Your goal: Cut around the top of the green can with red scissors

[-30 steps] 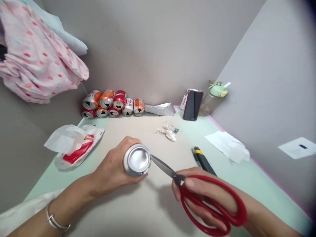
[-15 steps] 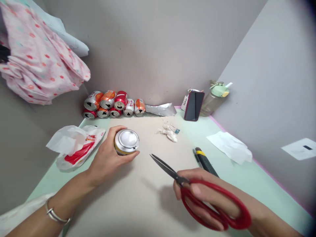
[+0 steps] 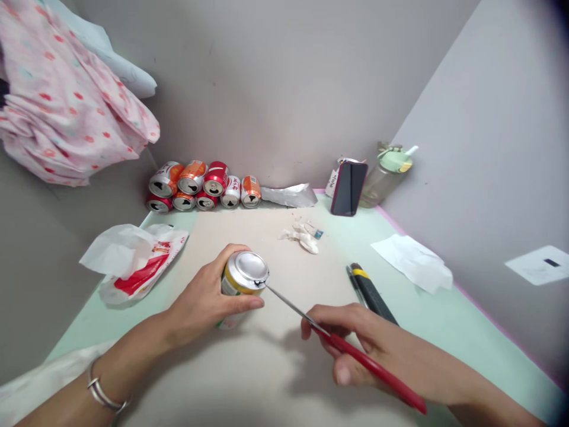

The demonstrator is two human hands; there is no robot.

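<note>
My left hand (image 3: 213, 296) is wrapped round a drink can (image 3: 249, 271), silver on its uppermost end with a yellow band below. The can tilts a little toward me, and a dark, jagged cut shows at the rim on its near right side. In my right hand (image 3: 355, 332) is a pair of scissors (image 3: 368, 365) with red handles, turned edge-on. Their blade tips point up and left and meet the can's rim at the cut, though I cannot tell whether they are inside it. The lower part of the can is partly hidden by my left thumb.
Several drink cans (image 3: 216, 179) are stacked at the back left, beside a curved metal sheet (image 3: 288, 196). Crumpled tissue (image 3: 304, 240) lies mid-table. To the right are a utility knife (image 3: 373, 293), a phone (image 3: 349, 188), a bottle (image 3: 382, 178) and white paper (image 3: 413, 264). A tissue pack (image 3: 142, 273) lies left.
My left hand has brought the can nearer, to the right, and tilted it. The scissors have turned edge-on and moved so their tips meet the can's rim.
</note>
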